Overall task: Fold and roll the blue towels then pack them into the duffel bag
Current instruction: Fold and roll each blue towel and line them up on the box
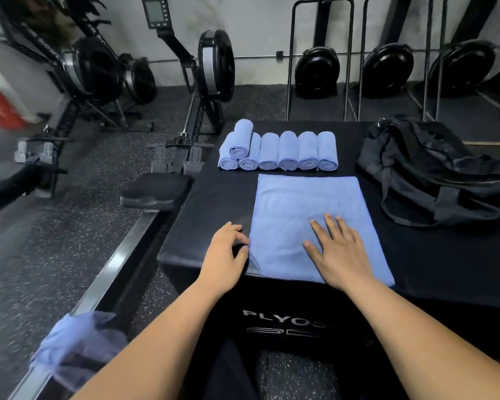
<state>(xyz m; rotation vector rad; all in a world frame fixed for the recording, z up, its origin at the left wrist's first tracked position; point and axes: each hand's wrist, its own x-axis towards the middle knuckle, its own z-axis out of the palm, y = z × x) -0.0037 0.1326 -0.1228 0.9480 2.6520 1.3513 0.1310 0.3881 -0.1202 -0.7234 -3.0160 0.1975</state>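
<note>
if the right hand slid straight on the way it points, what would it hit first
The right hand lies on the flat towel; past its far edge, likely the rolled towels.

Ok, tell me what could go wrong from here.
The rolled blue towel stacked on the row of rolls sits by the black plyo box's left edge and might tumble off. The flat blue towel reaches the front edge; rolling under the right hand could drag it over.

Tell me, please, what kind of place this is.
Most likely a gym: rowing machines stand along the wall, the floor is speckled rubber, and the blue towel lies on a black plyo box.
</note>
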